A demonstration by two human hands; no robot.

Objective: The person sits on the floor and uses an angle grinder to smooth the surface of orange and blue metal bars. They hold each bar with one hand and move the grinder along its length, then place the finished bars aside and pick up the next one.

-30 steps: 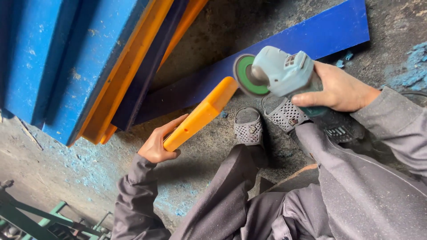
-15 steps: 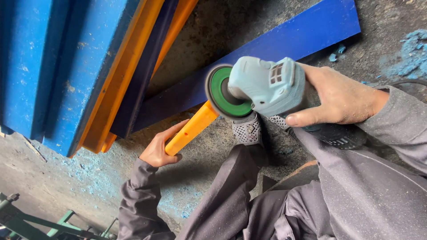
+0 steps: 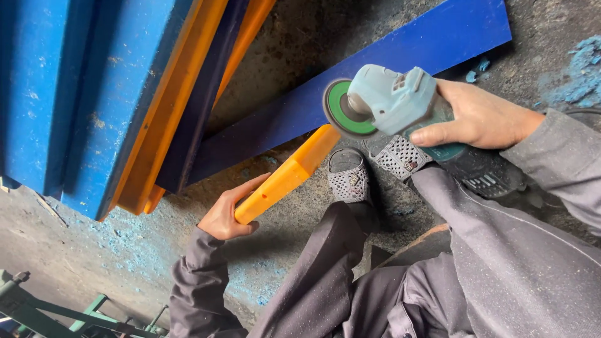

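Since a moment ago the angle grinder (image 3: 400,103) has lifted clear of the orange bar's tip, its green disc (image 3: 343,107) now just above it. Stacked blue and orange profiles (image 3: 113,100) lean at the far left. Next, the left hand (image 3: 226,216) has its fingers wrapped around the lower end of the orange bar (image 3: 285,175). Further right, the right hand (image 3: 479,116) is clamped on the grinder's body, above grey perforated shoes (image 3: 347,178).

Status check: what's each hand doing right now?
Left hand gripping orange bar. Right hand holding grinder, green disc just above bar's far end. Feet close by; nothing between.
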